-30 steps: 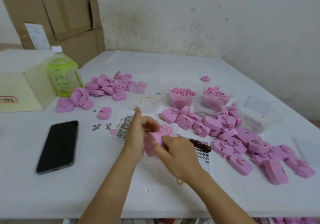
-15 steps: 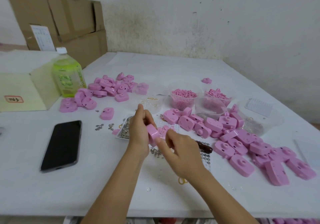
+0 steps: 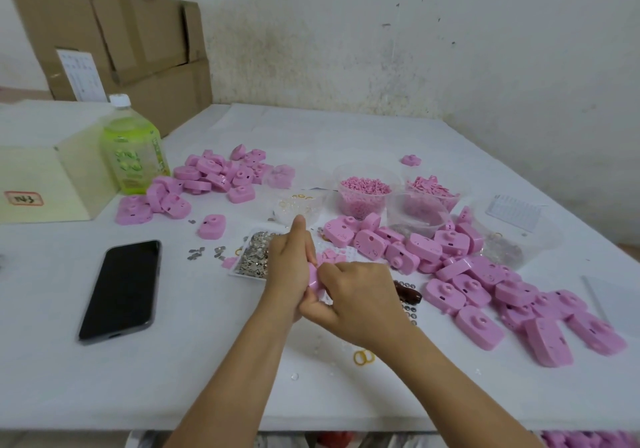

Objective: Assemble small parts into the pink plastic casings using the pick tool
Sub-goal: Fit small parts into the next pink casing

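The person's left hand [image 3: 289, 267] wraps round one pink casing [image 3: 314, 279] and the right hand [image 3: 360, 295] pinches its edge, so the left should hold it firm while the right pushes straight and soft (the pick tool [image 3: 408, 292] lies just past the right hand).

Bare left grip [image 3: 289, 267] and right grip [image 3: 360, 295] — forearms [image 3: 242, 361] bare too.

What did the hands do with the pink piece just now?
The right hand closed in over the pink casing, its fingers now curled on it and hiding most of it. The left hand kept gripping the casing, forefinger up. The phone, bottle and loose casings on the table stayed put.
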